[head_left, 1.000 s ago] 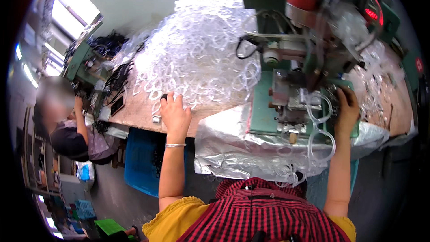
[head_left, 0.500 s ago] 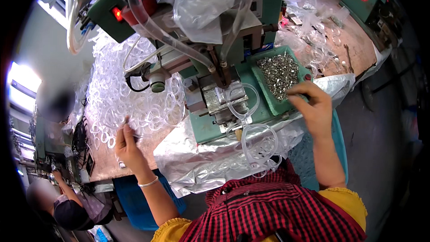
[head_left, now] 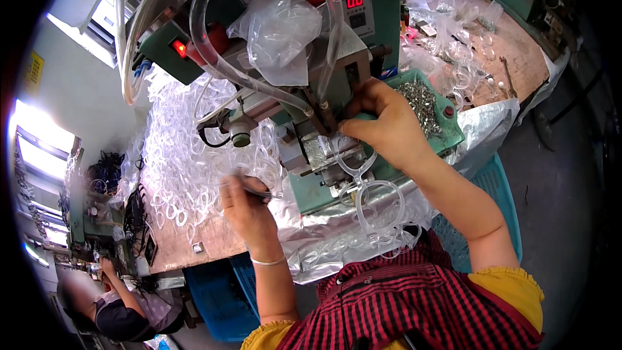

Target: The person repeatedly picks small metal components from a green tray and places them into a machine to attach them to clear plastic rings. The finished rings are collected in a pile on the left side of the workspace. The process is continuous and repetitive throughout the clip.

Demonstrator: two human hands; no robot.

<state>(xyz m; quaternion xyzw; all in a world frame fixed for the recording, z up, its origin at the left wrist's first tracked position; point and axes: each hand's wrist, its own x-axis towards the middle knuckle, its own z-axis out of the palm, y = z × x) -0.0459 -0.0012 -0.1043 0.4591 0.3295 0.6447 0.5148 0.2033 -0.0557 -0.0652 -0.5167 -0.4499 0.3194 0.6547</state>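
Observation:
My right hand (head_left: 392, 131) reaches to the work spot of a green bench machine (head_left: 304, 193). Its thumb and finger are pinched beside the lower ends of two metal guides (head_left: 319, 116); what they hold is hidden. Clear plastic rings (head_left: 357, 174), joined together, lie on the metal fixture under those guides and hang over the machine's front edge. To the left, my left hand (head_left: 248, 217) is closed around a small dark tool with a slim metal tip (head_left: 264, 192), blurred by motion. A green tray (head_left: 453, 135) of small metal pieces (head_left: 420, 105) sits just right of my right hand.
A large heap of clear rings (head_left: 188, 149) covers the table at left. Foil (head_left: 317, 236) lines the front edge. Clear tubes (head_left: 201, 32) and a plastic bag (head_left: 282, 32) hang above the fixture. Blue baskets (head_left: 217, 304) stand below. Another person (head_left: 129, 311) sits at far left.
My right hand has moved from the tray of metal pieces leftward to the guides. My left hand has come right, toward the machine, with the dark tool. The view has shifted slightly.

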